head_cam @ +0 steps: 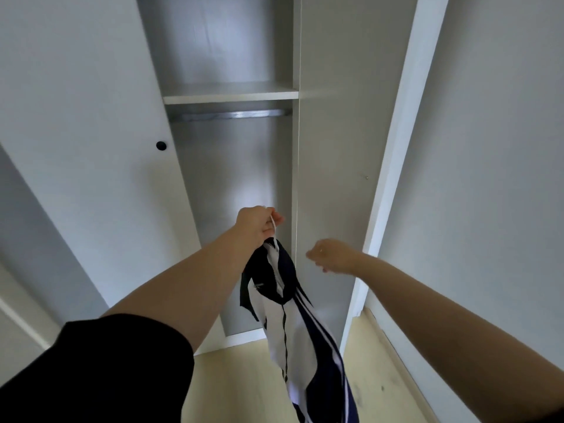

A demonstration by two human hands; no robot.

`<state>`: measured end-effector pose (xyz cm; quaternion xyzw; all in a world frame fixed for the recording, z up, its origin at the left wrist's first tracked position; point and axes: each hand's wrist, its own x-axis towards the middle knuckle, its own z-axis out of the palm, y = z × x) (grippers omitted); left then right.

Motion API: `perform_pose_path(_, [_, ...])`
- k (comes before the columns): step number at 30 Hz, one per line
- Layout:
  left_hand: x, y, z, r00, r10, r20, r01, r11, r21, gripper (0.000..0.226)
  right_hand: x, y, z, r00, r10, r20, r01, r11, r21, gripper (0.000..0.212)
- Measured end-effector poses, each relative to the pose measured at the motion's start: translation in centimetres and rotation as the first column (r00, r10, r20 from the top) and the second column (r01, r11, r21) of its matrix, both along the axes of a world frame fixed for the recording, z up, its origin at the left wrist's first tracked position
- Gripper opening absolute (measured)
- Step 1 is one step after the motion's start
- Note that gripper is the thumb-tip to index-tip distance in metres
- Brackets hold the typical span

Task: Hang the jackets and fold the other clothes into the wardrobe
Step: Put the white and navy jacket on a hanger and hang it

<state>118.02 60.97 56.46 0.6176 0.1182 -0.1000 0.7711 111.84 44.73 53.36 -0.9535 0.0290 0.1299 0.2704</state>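
My left hand (258, 222) grips the white hook of a hanger (273, 228), raised in front of the open wardrobe. A navy and white jacket (293, 325) with striped sleeves hangs from that hanger, down past the frame's bottom edge. My right hand (331, 254) hovers to the right of the jacket's collar with loosely curled fingers, holding nothing and apart from the jacket. Above both hands, the metal hanging rail (229, 115) runs under a white shelf (230, 97) and carries nothing.
The wardrobe's left door (91, 148) stands open with a black round knob (160, 145). The right door panel (332, 166) lies close behind my right hand. Light wooden floor (244, 377) lies below, and a grey wall (488, 178) stands on the right.
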Motion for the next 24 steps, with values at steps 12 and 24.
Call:
perform_pose_path(12, [7.1,3.1,1.6,0.997,0.012,0.070,0.002,0.980,-0.201,0.020,9.3,6.2,-3.7,0.995,-0.022,0.096,0.029,0.997,-0.070,0.026])
perform_pose_path(24, [23.2,13.8,1.8,0.865,-0.482,0.139,-0.030,0.227,0.973,0.038,23.7,13.1,0.9,0.937,-0.341,0.077,0.320,0.925,0.206,0.020])
